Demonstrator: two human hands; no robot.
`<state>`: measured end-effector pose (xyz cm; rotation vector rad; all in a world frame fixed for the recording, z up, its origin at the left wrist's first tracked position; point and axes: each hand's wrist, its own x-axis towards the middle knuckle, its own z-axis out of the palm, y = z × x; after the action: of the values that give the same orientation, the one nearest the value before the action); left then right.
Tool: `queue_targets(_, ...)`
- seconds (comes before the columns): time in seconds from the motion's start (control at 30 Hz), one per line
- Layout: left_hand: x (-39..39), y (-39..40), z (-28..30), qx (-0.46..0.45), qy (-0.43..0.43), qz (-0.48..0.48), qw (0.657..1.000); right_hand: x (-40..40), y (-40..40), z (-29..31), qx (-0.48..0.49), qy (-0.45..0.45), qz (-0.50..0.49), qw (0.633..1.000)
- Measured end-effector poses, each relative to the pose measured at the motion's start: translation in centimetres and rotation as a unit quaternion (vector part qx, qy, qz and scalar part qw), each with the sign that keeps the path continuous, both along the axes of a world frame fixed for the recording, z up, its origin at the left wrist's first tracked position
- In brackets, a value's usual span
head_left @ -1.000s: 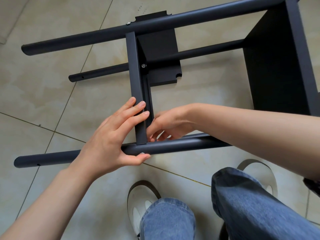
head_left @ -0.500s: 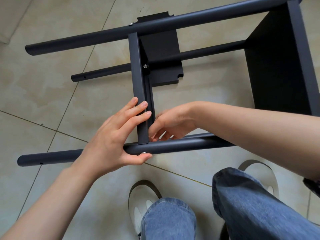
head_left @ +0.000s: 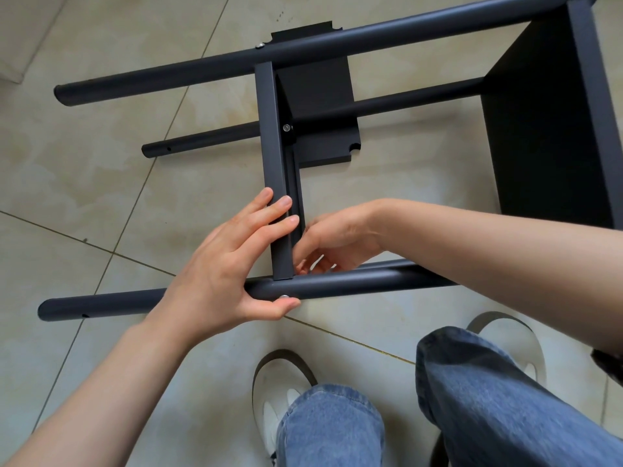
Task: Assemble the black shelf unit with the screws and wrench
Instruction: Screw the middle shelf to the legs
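The right hand [head_left: 337,242] fingers' tips hide behind the crossbar [head_left: 274,170], their hold unclear

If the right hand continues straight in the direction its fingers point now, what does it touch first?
Probably the flat crossbar: the right hand points left at its lower end, beside the near tube. Its fingertips look almost there; depth is unclear.
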<state>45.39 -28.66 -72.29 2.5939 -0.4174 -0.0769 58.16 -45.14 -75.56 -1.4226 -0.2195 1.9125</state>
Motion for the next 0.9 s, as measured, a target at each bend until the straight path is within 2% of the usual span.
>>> queue_targets(0.37,0.0,0.0,0.0,0.002,-0.002,0.0,1.0,0.3,-0.3,0.2,0.008,0.005,0.003,1.0)
queue_targets(0.7,0.0,-0.1,0.3,0.007,0.001,0.001,1.0,0.3,0.2,1.4,-0.003,-0.076,0.025,0.997)
queue_targets(0.8,0.0,-0.1,0.5,0.018,0.002,0.0,1.0,0.6,-0.3,1.8,0.013,-0.077,0.005,0.997)
queue_targets(0.9,-0.4,-0.2,0.9,0.042,0.01,0.003,0.999,1.1,-1.0,2.7,0.02,-0.072,-0.057,0.996)
